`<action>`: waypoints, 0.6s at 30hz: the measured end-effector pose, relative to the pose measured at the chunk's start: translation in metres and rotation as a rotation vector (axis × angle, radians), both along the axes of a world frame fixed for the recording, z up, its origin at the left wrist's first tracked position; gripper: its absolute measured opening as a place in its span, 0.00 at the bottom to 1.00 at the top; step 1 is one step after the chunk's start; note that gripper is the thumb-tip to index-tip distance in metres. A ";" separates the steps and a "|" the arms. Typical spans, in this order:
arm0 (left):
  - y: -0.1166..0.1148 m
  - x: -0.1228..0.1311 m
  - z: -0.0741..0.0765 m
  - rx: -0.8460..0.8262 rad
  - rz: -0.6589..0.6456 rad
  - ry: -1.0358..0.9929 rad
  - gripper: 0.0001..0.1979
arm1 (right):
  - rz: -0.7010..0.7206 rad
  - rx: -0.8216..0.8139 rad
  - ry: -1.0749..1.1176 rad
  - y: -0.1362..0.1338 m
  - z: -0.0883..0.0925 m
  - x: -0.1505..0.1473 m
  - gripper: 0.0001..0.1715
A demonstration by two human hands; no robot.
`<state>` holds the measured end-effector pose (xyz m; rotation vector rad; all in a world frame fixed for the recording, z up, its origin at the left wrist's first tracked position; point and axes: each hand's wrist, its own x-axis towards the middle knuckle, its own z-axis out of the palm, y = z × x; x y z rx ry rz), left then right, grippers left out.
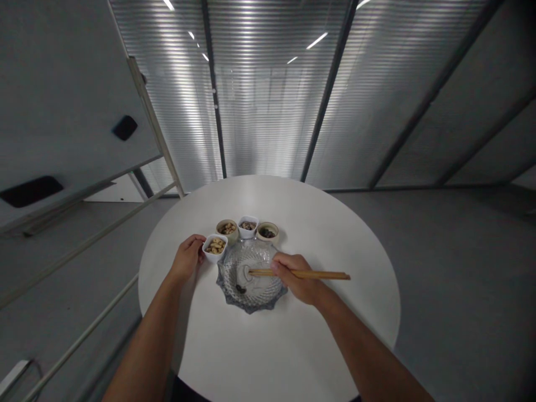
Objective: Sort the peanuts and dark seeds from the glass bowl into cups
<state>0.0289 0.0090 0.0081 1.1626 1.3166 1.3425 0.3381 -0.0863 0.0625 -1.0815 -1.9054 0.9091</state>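
Note:
My right hand [295, 273] is closed round a pair of wooden chopsticks [320, 274], whose tips hang over the middle of a clear glass plate [251, 303] with a scalloped rim. A few small dark pieces [240, 288] lie on the plate's lower left. My left hand [190, 257] grips the left side of a small white bowl [215, 258] holding pale, nut-like pieces [216, 245]. Behind the plate stand a beige bowl [226, 237] of light brown pieces, a white square bowl [248, 231] of dark speckled bits, and another beige bowl [268, 237] with dark pieces.
The bowls and plate rest on a round white table [335, 234]. A whiteboard [75, 89] on a metal frame [157, 125] stands to the left. Behind the table is a glass partition with blinds [268, 111]; grey floor [452, 268] shows on the right.

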 end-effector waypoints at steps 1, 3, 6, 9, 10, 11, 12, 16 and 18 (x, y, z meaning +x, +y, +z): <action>0.000 0.000 0.000 0.000 0.001 -0.002 0.11 | -0.002 -0.002 -0.002 0.000 0.000 0.000 0.24; 0.001 0.000 -0.001 -0.001 0.002 -0.008 0.12 | 0.005 -0.006 0.004 0.001 -0.002 -0.001 0.24; 0.001 0.000 -0.002 0.003 0.007 -0.006 0.11 | 0.005 -0.020 0.045 0.002 -0.007 -0.001 0.26; 0.001 0.000 -0.001 0.006 0.011 0.002 0.11 | -0.009 -0.039 0.137 0.004 -0.012 0.001 0.29; 0.001 0.000 0.000 0.005 0.011 0.004 0.11 | -0.015 -0.039 0.167 0.005 -0.014 0.001 0.30; 0.000 0.000 0.000 0.005 0.009 0.005 0.11 | -0.019 -0.037 0.193 0.005 -0.014 0.002 0.30; 0.000 0.000 0.000 0.005 0.008 0.003 0.12 | -0.025 -0.033 0.212 0.006 -0.014 0.003 0.31; -0.001 0.001 0.002 0.002 0.003 -0.003 0.11 | -0.024 -0.034 0.222 0.007 -0.013 0.004 0.31; -0.002 0.002 0.002 -0.006 0.007 0.006 0.10 | -0.023 -0.034 0.201 0.007 -0.012 0.004 0.31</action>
